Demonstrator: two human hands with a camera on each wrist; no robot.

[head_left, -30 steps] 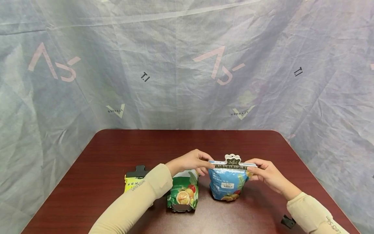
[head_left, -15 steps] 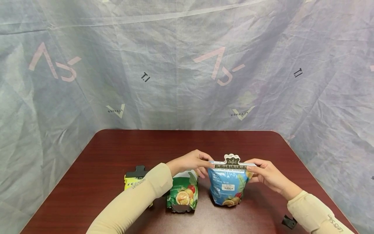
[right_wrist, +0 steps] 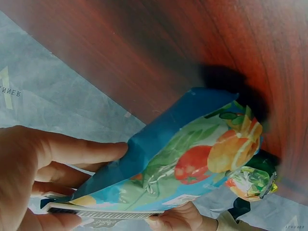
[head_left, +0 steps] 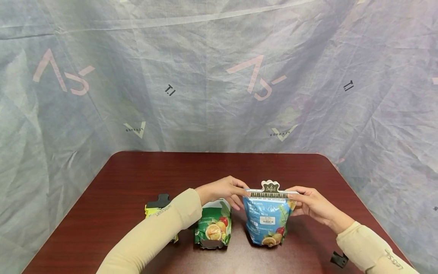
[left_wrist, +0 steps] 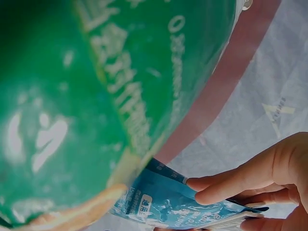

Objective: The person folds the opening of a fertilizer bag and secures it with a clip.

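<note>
A blue bag (head_left: 266,220) printed with fruit stands upright right of the table's middle. A long white clip (head_left: 270,193) with a dark patterned bar and a scalloped handle runs across its top edge. My left hand (head_left: 226,191) pinches the left end of clip and bag top, thumb in front, fingers behind. At the other end my right hand (head_left: 313,203) pinches the same way; the right wrist view shows its thumb on the clip and its fingers (right_wrist: 91,150) along the bag's back. Close beside my left hand is a green bag (head_left: 213,224), filling much of the left wrist view.
A yellow bag (head_left: 154,211) with a black clip (head_left: 161,200) on top stands at the left, partly behind the left sleeve. A small black clip (head_left: 339,259) lies near the right forearm. Grey cloth (head_left: 219,76) hangs behind the brown table (head_left: 191,167).
The blue bag's bottom has come down and nearer the front, so more of its printed face shows. Both hands keep their grip at the clip's ends, shifting only slightly.
</note>
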